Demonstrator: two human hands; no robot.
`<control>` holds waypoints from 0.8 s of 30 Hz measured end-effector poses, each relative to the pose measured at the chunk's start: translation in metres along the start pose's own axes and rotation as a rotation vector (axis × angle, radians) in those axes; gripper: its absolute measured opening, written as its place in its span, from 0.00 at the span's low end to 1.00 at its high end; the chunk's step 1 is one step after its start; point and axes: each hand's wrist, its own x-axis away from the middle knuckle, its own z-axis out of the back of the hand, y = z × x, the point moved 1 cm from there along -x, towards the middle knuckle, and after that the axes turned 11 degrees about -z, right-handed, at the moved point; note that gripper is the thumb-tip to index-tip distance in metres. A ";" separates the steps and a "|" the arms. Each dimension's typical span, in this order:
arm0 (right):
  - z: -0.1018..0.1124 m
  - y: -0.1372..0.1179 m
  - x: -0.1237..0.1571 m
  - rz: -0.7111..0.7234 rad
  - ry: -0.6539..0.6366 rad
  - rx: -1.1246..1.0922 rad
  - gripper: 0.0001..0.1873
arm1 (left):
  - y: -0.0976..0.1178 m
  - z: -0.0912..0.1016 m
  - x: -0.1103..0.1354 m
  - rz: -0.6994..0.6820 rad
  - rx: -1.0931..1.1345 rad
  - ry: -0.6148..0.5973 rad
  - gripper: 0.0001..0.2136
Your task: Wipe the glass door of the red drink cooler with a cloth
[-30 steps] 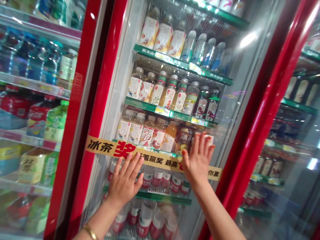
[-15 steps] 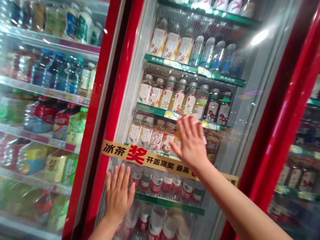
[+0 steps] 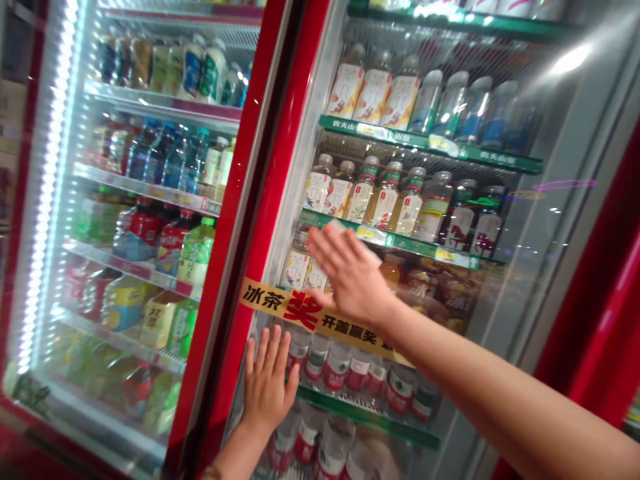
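Glass door of a tall red-framed drinks cooler [image 3: 273, 200] bears the left grip [image 3: 267, 383], flat with fingers spread, just below a yellow paper banner [image 3: 310, 317]; the right grip [image 3: 350, 273], also spread, pinching nothing visible, sits higher, over pale-labelled plastic bottles [image 3: 297, 270].

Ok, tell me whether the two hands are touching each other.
Apart. The head view shows the left hand flat and low, the right hand higher and to its right, with a stretch of printed sticker strip showing between them.
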 end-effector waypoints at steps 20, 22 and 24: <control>-0.005 -0.006 -0.044 0.161 -0.103 -0.023 0.45 | -0.002 -0.007 0.012 0.015 -0.044 -0.016 0.38; 0.012 0.037 -0.051 -0.206 0.016 -0.026 0.46 | -0.001 -0.005 0.006 0.027 -0.030 -0.008 0.38; 0.021 0.054 -0.039 -0.465 0.093 -0.026 0.47 | 0.000 -0.003 0.002 0.014 -0.020 -0.004 0.38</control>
